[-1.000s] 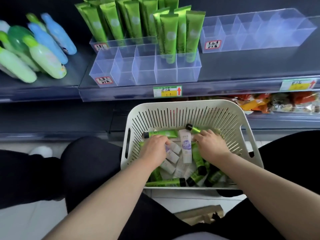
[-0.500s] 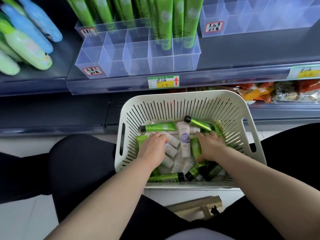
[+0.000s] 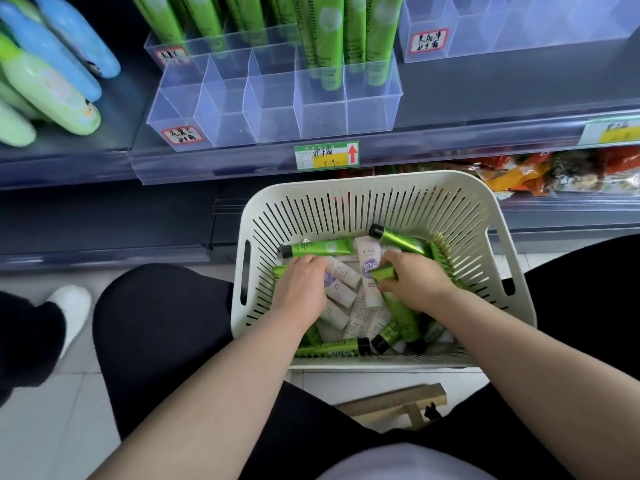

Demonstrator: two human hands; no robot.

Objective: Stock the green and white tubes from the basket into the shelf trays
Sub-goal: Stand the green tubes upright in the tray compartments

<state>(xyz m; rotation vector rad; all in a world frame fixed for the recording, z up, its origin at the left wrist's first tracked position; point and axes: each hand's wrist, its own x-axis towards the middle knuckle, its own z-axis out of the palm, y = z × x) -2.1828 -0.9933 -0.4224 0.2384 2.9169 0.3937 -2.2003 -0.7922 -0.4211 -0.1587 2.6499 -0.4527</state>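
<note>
A cream slotted basket (image 3: 367,183) sits on my lap, holding several green tubes and white tubes. My right hand (image 3: 415,282) grips a green tube (image 3: 383,273); its crimped end sticks out past my thumb. My left hand (image 3: 301,289) lies in the pile with its fingers curled over a small white tube (image 3: 341,271). More green tubes lie along the far side (image 3: 318,247) and the near side (image 3: 332,347). On the shelf above stands a clear divided tray (image 3: 277,112) with tall green tubes (image 3: 327,46) upright in its right compartments.
A second clear tray (image 3: 485,36) stands at the shelf's right. Blue and green bottles (image 3: 52,88) lie at the left. A price tag (image 3: 327,155) marks the shelf edge, with snack packets (image 3: 519,174) on the shelf below. A wooden stool (image 3: 398,400) and someone's white shoe (image 3: 71,313) are on the floor.
The view has tilted down and closer to the basket. My right hand has closed round a green tube and raised its end from the pile. My left hand has stayed on the white tubes.
</note>
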